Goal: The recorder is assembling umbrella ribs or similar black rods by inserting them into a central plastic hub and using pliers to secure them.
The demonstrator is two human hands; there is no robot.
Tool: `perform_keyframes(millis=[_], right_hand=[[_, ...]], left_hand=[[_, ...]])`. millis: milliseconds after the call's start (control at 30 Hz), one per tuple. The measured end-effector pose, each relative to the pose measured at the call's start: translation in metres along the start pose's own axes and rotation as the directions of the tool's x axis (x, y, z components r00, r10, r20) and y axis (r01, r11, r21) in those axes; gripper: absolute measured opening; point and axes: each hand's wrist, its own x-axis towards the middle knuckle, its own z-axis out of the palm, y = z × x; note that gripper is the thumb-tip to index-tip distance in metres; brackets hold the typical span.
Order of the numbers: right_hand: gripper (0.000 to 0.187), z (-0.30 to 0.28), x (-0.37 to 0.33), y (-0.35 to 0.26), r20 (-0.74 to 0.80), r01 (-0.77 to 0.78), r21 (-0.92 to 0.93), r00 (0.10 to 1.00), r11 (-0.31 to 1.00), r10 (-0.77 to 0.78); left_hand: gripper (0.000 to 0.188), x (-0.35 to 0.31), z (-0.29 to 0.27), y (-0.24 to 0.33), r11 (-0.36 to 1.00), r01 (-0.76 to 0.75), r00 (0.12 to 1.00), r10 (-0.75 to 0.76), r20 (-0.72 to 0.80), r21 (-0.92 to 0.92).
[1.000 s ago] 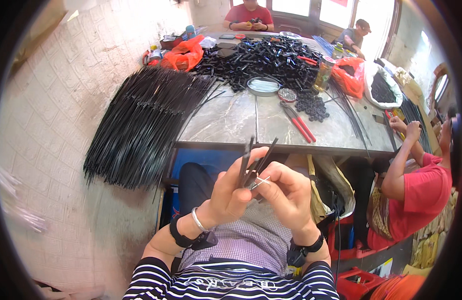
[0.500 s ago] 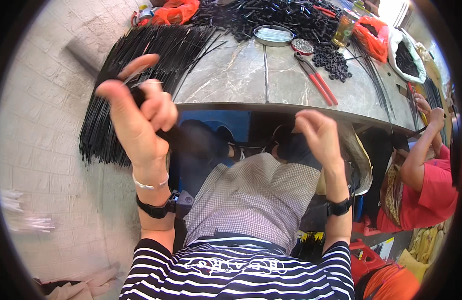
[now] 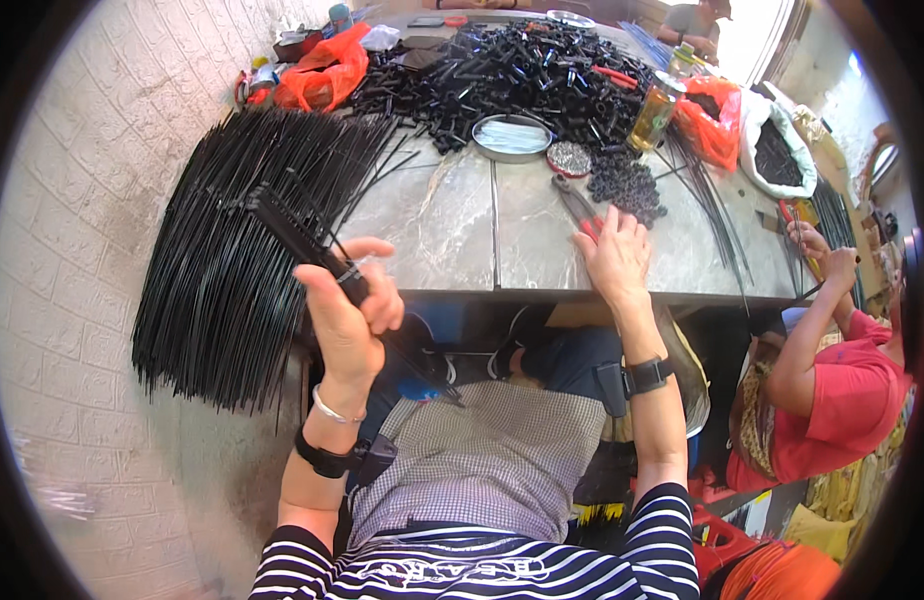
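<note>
Left hand [image 3: 350, 318] grips a black rod bundle [image 3: 312, 245]; right hand [image 3: 614, 255] spread over red-handled pliers [image 3: 579, 208].

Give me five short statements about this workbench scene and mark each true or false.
1. The left hand holds a bundle of black rods. True.
2. The right hand grips the red-handled pliers. False: it rests flat on the stone table, beside them.
3. A round metal dish sits on the table. True.
4. The orange plastic bag lies on the floor. False: it is on the table, at its far left.
5. A person in a red shirt works at the right. True.
</note>
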Motion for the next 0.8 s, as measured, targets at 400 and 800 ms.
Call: perform_keyframes(millis=[400, 800], right_hand=[[0.030, -0.098, -0.041, -0.028, 0.532, -0.291, 0.797, 0.752, 0.529, -0.390], [0.050, -0.118, -0.088, -0.057, 0.113, 0.546, 0.379, 0.774, 0.747, -0.623]], left_hand=[[0.084, 0.009, -0.008, -0.030, 0.995, 0.069, 0.997, -0.070, 0.017, 0.072], [0.085, 0.002, 0.013, -0.029, 0.985, 0.123, 0.989, -0.132, 0.069, 0.122]])
